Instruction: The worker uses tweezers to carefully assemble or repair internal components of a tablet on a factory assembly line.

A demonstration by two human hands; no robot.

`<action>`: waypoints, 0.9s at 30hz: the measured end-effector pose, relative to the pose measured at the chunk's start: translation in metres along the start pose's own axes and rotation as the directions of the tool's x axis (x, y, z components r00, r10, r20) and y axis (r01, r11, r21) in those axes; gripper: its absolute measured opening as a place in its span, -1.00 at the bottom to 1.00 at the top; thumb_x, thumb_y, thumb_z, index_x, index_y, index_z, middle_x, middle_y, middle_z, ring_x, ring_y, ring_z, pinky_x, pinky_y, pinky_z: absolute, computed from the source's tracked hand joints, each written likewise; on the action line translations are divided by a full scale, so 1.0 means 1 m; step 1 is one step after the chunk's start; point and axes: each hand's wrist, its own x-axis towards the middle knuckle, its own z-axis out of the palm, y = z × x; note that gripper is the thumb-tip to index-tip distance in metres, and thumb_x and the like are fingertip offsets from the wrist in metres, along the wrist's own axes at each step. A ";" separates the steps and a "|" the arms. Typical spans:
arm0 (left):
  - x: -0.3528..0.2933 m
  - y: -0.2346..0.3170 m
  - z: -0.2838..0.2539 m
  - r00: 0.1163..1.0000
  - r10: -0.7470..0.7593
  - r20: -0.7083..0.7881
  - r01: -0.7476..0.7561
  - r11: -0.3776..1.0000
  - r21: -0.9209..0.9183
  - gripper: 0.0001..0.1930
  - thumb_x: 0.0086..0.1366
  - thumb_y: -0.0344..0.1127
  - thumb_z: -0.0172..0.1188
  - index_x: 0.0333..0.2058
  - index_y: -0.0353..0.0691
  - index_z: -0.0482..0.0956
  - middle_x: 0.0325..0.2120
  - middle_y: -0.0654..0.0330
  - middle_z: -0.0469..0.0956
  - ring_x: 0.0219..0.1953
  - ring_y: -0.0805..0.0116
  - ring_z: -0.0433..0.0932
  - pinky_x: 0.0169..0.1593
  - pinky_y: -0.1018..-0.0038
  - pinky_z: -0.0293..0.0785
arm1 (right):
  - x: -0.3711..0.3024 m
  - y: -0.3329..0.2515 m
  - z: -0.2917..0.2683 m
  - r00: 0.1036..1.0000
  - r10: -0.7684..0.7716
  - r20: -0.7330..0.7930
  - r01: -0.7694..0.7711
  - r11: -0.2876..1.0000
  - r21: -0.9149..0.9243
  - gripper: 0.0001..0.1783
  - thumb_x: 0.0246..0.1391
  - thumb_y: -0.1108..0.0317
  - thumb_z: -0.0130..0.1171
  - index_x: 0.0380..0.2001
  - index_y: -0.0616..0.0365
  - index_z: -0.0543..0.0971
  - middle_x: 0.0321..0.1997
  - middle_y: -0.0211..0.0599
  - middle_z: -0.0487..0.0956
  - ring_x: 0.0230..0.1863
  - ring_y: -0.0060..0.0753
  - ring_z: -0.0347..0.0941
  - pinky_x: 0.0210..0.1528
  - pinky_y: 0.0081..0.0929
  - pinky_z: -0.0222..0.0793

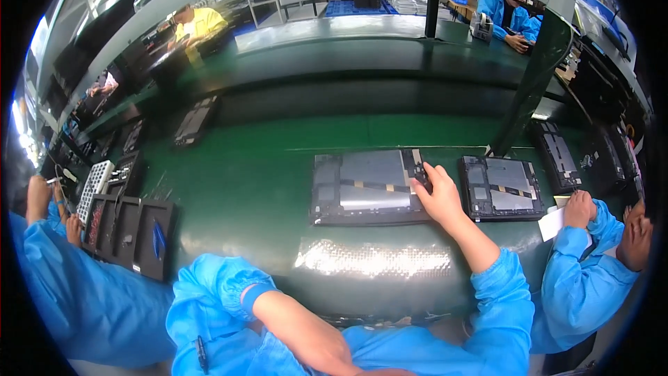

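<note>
An opened tablet point(369, 179) lies in front of me on the green bench, with a grey panel, a dark strip and small parts along its right end. My right hand point(441, 193) is at that end, thumb on the parts and fingers curled at the edge. Just right of this hand is a second opened tablet point(499, 184) with a similar grey panel, apparently on top of a stack. My left forearm point(306, 324) bends across my body to the lower edge of the picture. The left hand itself is out of sight.
On the left stands a black divided tray point(169, 240) with blue tweezers point(158, 239), beside a white perforated rack point(92, 188). More tablets point(197, 120) lie further back. Co-workers in blue sleeves point(581, 292) sit close on both sides. A dark post point(525, 97) rises at the right.
</note>
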 end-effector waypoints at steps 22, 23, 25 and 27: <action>0.006 0.062 0.017 0.994 -0.071 0.089 0.022 0.884 0.467 -0.73 0.26 -0.25 -0.09 -0.16 -0.21 0.49 -0.02 -0.04 0.40 0.11 -0.01 0.32 0.09 0.13 0.30 | 0.003 0.010 0.010 0.988 -0.121 -0.099 0.103 0.981 -0.167 -0.49 -0.01 0.20 0.07 0.01 0.24 0.43 -0.12 -0.07 0.46 -0.19 0.05 0.48 -0.16 -0.17 0.43; -0.006 0.033 0.003 0.997 -0.073 -0.022 0.076 0.959 0.274 -0.59 0.21 -0.13 0.04 -0.01 -0.17 0.46 0.17 -0.11 0.20 0.22 -0.09 0.16 0.18 0.05 0.16 | 0.000 0.013 0.008 0.991 -0.086 -0.099 0.072 0.987 -0.143 -0.49 0.00 0.20 0.08 0.02 0.22 0.44 -0.12 -0.10 0.46 -0.17 0.03 0.47 -0.14 -0.20 0.42; -0.030 -0.015 -0.009 0.953 -0.067 -0.296 0.137 0.965 0.223 -0.27 0.02 0.10 0.31 0.12 -0.14 0.39 0.24 -0.11 0.09 0.26 -0.16 0.02 0.28 0.00 -0.12 | -0.002 0.011 0.007 0.992 -0.086 -0.093 0.073 0.988 -0.134 -0.50 0.01 0.21 0.08 0.02 0.21 0.44 -0.13 -0.12 0.46 -0.18 0.02 0.48 -0.15 -0.23 0.42; -0.039 -0.041 -0.011 0.922 -0.189 -0.339 0.282 0.927 0.249 -0.37 0.06 0.00 0.32 0.05 -0.20 0.42 0.14 -0.05 0.24 0.15 -0.06 0.21 0.18 0.13 0.13 | -0.005 0.006 0.005 0.995 -0.052 -0.084 0.042 0.991 -0.127 -0.52 0.02 0.22 0.09 0.02 0.21 0.44 -0.16 -0.14 0.47 -0.19 -0.02 0.48 -0.16 -0.26 0.42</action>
